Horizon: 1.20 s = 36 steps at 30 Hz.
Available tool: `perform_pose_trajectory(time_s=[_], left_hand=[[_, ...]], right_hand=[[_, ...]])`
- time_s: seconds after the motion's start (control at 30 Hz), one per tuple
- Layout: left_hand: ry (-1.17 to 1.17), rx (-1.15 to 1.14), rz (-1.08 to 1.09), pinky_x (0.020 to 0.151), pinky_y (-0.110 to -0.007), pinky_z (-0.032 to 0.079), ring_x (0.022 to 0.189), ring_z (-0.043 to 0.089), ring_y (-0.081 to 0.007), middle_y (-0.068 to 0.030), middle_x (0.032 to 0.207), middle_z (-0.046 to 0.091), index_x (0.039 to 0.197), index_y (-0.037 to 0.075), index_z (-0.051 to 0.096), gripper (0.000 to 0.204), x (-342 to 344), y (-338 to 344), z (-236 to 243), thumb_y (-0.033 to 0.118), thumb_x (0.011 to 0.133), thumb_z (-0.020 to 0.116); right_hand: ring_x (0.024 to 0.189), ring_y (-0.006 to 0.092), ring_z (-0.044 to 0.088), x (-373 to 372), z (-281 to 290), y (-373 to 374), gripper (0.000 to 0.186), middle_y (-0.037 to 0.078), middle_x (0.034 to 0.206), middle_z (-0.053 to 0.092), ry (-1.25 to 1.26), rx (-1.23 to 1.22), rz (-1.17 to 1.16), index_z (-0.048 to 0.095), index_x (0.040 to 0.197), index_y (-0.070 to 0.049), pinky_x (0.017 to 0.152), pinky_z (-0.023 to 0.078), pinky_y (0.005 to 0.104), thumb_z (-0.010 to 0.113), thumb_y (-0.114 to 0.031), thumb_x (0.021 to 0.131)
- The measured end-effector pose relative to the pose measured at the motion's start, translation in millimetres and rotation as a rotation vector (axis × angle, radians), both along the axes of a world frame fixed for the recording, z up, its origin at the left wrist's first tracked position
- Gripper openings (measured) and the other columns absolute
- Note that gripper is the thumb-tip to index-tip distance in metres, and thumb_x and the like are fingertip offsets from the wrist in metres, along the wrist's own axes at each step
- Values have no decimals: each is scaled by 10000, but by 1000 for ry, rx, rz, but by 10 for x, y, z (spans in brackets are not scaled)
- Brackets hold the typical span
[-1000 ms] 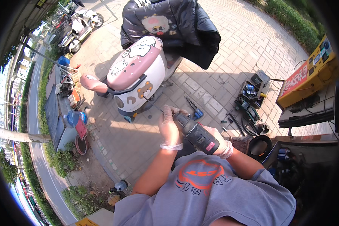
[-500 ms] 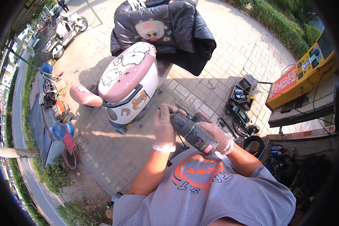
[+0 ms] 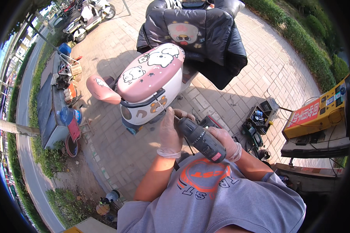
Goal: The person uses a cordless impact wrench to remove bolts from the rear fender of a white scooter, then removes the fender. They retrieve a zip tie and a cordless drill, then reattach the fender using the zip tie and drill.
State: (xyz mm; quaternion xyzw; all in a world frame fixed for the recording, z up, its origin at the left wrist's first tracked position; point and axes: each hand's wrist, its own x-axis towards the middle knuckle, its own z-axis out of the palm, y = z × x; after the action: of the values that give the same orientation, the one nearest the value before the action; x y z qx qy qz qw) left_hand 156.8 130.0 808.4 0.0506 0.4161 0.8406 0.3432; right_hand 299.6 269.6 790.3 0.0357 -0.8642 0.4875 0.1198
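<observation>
Right hand (image 3: 226, 143) clenched on drill (image 3: 201, 139) grip. Left hand (image 3: 171, 130) fingers wrapped round its nose, steadying the bit aimed at the scooter (image 3: 151, 91) rear, just beside it.

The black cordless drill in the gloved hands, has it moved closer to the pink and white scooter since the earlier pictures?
Yes. The black cordless drill now points its bit at the rear of the pink and white scooter, nearer than before; the head camera also moved, so only this gap counts.
</observation>
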Motion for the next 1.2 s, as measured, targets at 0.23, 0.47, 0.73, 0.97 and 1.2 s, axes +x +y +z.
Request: perform_pose_trajectory(time_s=[0.23, 0.47, 0.73, 0.97, 1.2], left_hand=[[1, 0, 250, 657, -313, 520, 707, 601, -195, -135, 758, 597, 869, 1, 545, 647, -49, 426, -55, 636, 928, 436], [96, -307, 536, 614, -274, 475, 634, 556, -159, -70, 698, 589, 813, 6, 580, 649, 27, 1145, -20, 633, 924, 455], [230, -457, 700, 687, -263, 450, 745, 557, -128, -59, 843, 627, 894, -1, 637, 556, 170, 1614, 3, 517, 966, 449], [-11, -384, 631, 498, -246, 335, 604, 481, -107, -17, 747, 577, 937, 30, 632, 794, 150, 1299, -80, 756, 886, 314], [-41, -54, 524, 576, -220, 366, 711, 486, -89, -40, 926, 584, 1006, 31, 590, 699, 263, 1058, -232, 696, 902, 403]], right_hand=[[822, 328, 646, -400, -102, 579, 486, 154, 926, 640, 54, -78, 205, 578, 1155, -22, 732, 509, 368, 723, -178, 718], [794, 336, 642, -654, -115, 1456, 430, 155, 879, 635, 103, -28, 378, 588, 1123, -24, 693, 504, 390, 700, -161, 732], [778, 357, 632, -872, -137, 2074, 519, 163, 860, 625, 132, -112, 543, 564, 1184, -5, 681, 504, 404, 709, -191, 721], [756, 356, 624, -938, -239, 2080, 490, 160, 841, 610, 150, -70, 620, 560, 1189, -6, 670, 495, 417, 670, -179, 744], [848, 346, 654, -942, -277, 1691, 520, 190, 948, 652, -6, -208, 584, 569, 1180, -6, 755, 520, 381, 727, -177, 715]])
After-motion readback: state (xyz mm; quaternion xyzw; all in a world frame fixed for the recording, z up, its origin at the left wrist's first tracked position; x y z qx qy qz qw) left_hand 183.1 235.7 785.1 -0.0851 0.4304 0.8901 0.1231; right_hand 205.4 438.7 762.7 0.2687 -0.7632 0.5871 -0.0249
